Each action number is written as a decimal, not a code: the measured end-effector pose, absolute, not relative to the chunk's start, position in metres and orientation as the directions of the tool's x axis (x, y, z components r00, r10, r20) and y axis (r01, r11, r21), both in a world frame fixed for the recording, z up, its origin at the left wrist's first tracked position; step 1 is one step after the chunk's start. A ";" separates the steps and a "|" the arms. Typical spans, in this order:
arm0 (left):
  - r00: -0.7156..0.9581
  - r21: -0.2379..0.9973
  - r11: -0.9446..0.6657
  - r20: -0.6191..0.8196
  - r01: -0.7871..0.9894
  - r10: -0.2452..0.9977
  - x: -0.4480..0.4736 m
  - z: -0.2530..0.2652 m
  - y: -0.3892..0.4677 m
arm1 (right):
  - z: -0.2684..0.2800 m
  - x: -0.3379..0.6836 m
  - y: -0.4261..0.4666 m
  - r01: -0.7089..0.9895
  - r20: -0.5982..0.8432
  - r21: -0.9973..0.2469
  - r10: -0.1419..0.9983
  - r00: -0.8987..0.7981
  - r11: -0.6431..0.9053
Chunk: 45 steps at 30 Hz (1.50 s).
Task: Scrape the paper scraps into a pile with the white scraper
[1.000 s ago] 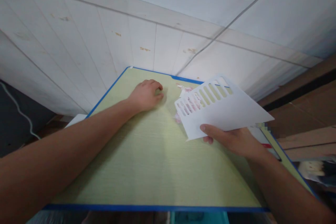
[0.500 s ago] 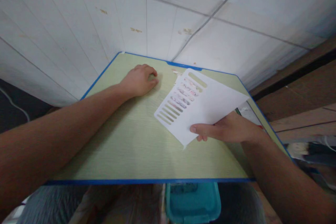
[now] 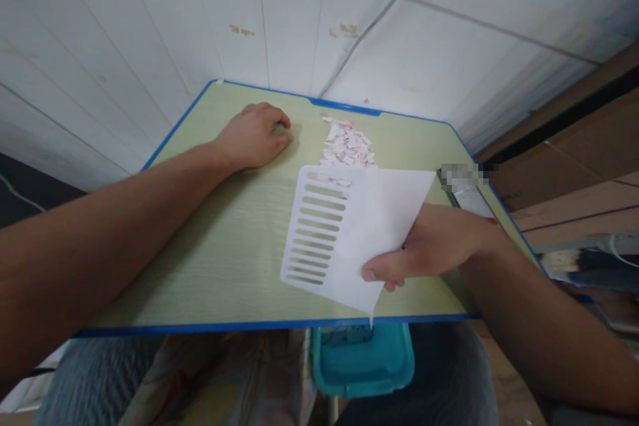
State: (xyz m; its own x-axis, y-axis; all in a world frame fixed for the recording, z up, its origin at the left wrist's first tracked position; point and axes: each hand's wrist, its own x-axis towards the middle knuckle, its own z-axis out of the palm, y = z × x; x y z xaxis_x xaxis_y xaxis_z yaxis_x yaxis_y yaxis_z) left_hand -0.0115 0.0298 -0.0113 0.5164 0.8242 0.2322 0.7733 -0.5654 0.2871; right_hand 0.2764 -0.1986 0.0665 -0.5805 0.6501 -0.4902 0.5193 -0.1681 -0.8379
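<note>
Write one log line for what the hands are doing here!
right hand: holds white slotted sheet over desk | left hand: closed, resting on desk | paper scraps: piled beyond sheet

— How many hands are over the desk?
— Two: the left hand (image 3: 254, 136) and the right hand (image 3: 429, 246).
— And sheets of paper?
— One white sheet (image 3: 359, 233), with one column of cut slots; I count about eleven, though the lowest ones blur.
— Desks?
— One green desk (image 3: 239, 266) with a blue rim.
— Anything else?
— One heap of paper scraps (image 3: 345, 144), too many to count, and one teal bin (image 3: 362, 363) below.
</note>
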 end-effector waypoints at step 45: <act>0.506 0.266 -0.543 0.198 0.797 0.840 -0.010 -0.007 0.015 | 0.037 0.258 -0.176 0.556 0.051 -0.831 0.990 0.131 -0.031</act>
